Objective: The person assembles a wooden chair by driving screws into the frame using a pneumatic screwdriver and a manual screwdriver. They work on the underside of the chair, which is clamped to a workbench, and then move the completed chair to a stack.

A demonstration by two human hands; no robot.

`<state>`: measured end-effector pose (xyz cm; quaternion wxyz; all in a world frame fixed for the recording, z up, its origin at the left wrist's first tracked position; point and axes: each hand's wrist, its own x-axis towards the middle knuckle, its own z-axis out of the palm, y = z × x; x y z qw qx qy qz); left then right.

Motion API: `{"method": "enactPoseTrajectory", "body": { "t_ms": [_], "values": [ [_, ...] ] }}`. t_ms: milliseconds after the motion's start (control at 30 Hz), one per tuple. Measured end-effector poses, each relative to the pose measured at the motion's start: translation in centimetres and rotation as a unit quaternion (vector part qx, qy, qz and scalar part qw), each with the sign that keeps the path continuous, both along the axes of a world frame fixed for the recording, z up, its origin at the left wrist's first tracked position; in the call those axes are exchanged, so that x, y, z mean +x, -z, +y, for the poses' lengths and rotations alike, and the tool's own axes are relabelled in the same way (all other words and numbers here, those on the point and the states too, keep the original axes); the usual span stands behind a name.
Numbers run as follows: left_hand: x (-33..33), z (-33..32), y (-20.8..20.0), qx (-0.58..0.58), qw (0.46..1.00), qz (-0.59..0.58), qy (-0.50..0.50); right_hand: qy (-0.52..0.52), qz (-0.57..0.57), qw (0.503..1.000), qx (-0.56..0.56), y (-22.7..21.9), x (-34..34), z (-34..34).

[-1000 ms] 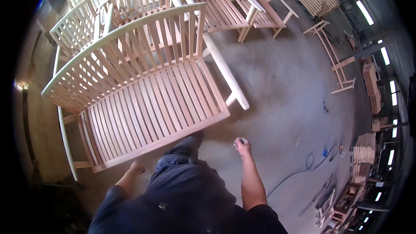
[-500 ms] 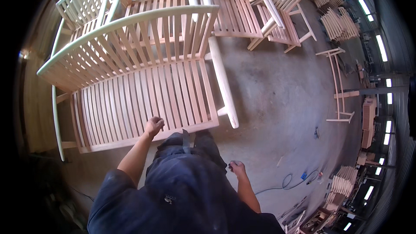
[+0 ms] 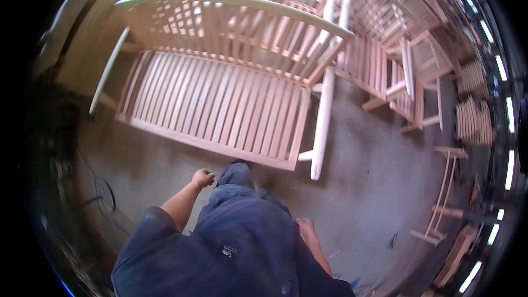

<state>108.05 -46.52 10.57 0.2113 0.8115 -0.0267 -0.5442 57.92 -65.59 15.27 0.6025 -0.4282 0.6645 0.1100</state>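
Observation:
A slatted wooden bench point(image 3: 214, 104) with a curved, pale-topped backrest stands in front of me. My left hand point(image 3: 203, 178) hangs just short of its front rail, fingers loosely curled in, with nothing seen in them. Beside my right hip, my right hand point(image 3: 306, 226) is lowered with its fingers curled; it is blurred and partly covered by my shirt, and no object shows in it. Neither hand touches the bench. The bench's rounded right armrest point(image 3: 322, 126) lies ahead of my right hand.
More slatted wooden seats point(image 3: 366, 58) crowd behind the bench and to its right. A light wooden frame point(image 3: 444, 198) stands on the concrete floor point(image 3: 363, 187) at right, near stacked wooden parts point(image 3: 473, 121). A dark cable point(image 3: 107, 195) lies on the left.
My view has turned left, so the bench sits farther right and higher in view. My left hand, earlier over the seat's front edge, is now off it. The right hand is closer to my body.

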Motion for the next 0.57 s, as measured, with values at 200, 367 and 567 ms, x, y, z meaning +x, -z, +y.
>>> {"method": "enactPoseTrajectory", "body": {
  "t_ms": [200, 367, 567],
  "values": [
    [-10.8, 6.1, 0.1, -0.034, 0.994, -0.071, -0.076, 0.001, -0.038, 0.998, -0.059, 4.3, -3.3, -7.2],
    [-22.4, 18.2, 3.2, -0.012, 0.99, -0.14, -0.031, 0.012, -0.127, 0.983, -0.129, 6.7, -5.4, -9.3],
    [-33.8, 33.0, -3.7, 0.133, 0.988, -0.077, -0.005, -0.128, -0.006, 0.986, -0.109, 13.1, -14.6, 0.4]
  ]
}}
